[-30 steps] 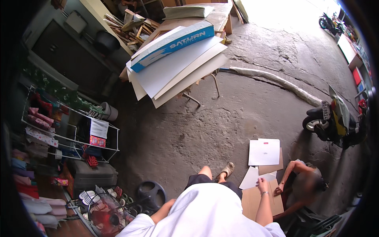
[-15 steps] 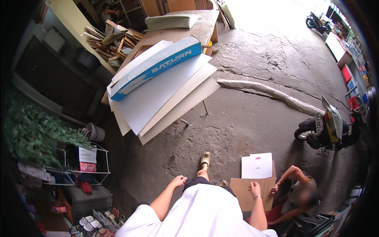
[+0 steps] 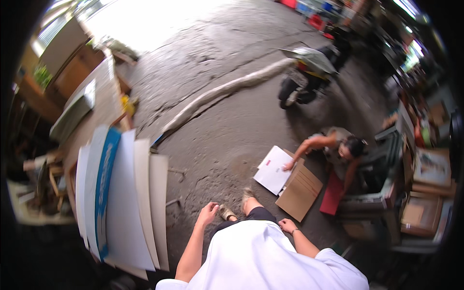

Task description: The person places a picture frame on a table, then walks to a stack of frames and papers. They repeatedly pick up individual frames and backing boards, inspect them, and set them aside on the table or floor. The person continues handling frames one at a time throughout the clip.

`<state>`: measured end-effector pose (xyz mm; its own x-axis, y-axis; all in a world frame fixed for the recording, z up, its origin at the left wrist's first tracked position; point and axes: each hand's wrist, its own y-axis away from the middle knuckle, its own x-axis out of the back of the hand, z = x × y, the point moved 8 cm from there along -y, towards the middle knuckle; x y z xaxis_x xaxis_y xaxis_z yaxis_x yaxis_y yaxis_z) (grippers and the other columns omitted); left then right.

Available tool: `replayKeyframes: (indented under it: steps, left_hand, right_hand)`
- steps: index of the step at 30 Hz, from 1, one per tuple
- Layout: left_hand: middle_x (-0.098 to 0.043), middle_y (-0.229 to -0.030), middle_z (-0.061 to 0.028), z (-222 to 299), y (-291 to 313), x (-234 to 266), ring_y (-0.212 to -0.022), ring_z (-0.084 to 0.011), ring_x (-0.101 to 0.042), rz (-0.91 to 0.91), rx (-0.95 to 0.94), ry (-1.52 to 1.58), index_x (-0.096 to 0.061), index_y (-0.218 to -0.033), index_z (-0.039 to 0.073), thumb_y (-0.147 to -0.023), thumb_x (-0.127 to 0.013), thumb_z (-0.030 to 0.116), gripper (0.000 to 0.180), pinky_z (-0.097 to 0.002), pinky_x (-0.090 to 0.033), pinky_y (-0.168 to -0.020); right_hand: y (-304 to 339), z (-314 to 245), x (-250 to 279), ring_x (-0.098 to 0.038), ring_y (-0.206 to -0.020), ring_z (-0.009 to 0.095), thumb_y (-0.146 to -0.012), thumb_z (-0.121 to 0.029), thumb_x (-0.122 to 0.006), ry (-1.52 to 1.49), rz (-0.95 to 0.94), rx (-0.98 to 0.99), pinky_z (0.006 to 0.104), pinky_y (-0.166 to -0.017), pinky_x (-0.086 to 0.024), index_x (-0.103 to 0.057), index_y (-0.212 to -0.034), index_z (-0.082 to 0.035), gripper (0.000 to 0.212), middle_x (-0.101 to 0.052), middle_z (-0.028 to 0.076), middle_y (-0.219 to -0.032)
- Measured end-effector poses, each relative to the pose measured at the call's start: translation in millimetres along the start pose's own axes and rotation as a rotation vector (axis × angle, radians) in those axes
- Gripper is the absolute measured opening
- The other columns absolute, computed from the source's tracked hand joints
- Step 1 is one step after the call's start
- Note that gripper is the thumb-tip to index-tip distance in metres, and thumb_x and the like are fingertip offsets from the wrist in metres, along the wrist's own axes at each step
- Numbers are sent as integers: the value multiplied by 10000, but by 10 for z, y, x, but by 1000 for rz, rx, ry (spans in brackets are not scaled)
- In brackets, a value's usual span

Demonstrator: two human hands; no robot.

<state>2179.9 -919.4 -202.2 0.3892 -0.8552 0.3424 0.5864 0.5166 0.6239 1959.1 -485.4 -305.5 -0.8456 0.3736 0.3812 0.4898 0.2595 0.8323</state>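
Observation:
My left hand point(image 3: 209, 212) hangs in front of my body, its fingers curled in, with nothing to be seen in it. My right hand point(image 3: 287, 225) is low beside my dark shorts, loosely closed and seemingly holding nothing. It is nearest to a brown cardboard sheet point(image 3: 300, 189) on the floor. Partly on that cardboard lies a flat white box or folder point(image 3: 273, 170) with a small red mark. A crouching co-worker point(image 3: 333, 145) rests a hand on the white piece. By the co-worker's knees is a flat red piece point(image 3: 331, 194).
On my left, large white and cream boards point(image 3: 126, 193) and a long blue-and-white box point(image 3: 104, 188) overhang a wooden table point(image 3: 99, 94). Ahead, a long pale ridge point(image 3: 217, 92) crosses the concrete. A scooter point(image 3: 309, 72) stands beyond the co-worker; frames and wooden pieces point(image 3: 425, 212) crowd the right.
My view has swung to the right, so the boards now sit at far left. My right hand has moved off the cardboard to my side. The co-worker's hand has reached onto the white piece.

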Motion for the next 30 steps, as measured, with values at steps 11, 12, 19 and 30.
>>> replayKeyframes:
  steps: [11, 12, 19, 30]
  left_hand:
    - [-763, -1034, -113, 468, -1610, 463, -947, -183, -714, -84, 36, -99, -663, -1272, 34, -1036, -605, 347, 396, -338, -549, -833]
    - [-764, -1020, -112, 308, -1633, 557, -944, -181, -714, -77, 113, -125, -667, -1262, 31, -1033, -606, 346, 394, -337, -548, -829]
    - [-763, -1070, -146, -414, -1677, 905, -990, -233, -701, -186, 397, -218, -715, -1213, -8, -982, -669, 376, 450, -372, -536, -865]
    - [-755, -1062, -125, 910, -3579, 973, -928, -216, -696, -215, 247, -292, -715, -1187, -9, -988, -679, 300, 369, -362, -539, -829]
  right_hand:
    - [-835, -457, -97, -747, -805, 254, -964, -397, -633, 14, -45, -190, 400, -791, -577, -756, -1072, -70, 366, -773, 142, -963]
    - [-955, -561, -90, -744, -773, 258, -971, -381, -625, 11, -86, -211, 400, -746, -577, -761, -1048, -74, 344, -776, 135, -934]
    - [-1743, -1862, 965, -658, -629, 171, -993, -286, -651, -449, 229, 96, 339, -617, -540, -675, -1000, -38, 249, -689, 65, -747]
    - [-2219, -1953, 1606, -725, -974, 310, -960, -382, -679, -473, 388, -153, 419, -845, -559, -709, -1039, -66, 327, -754, 159, -1020]
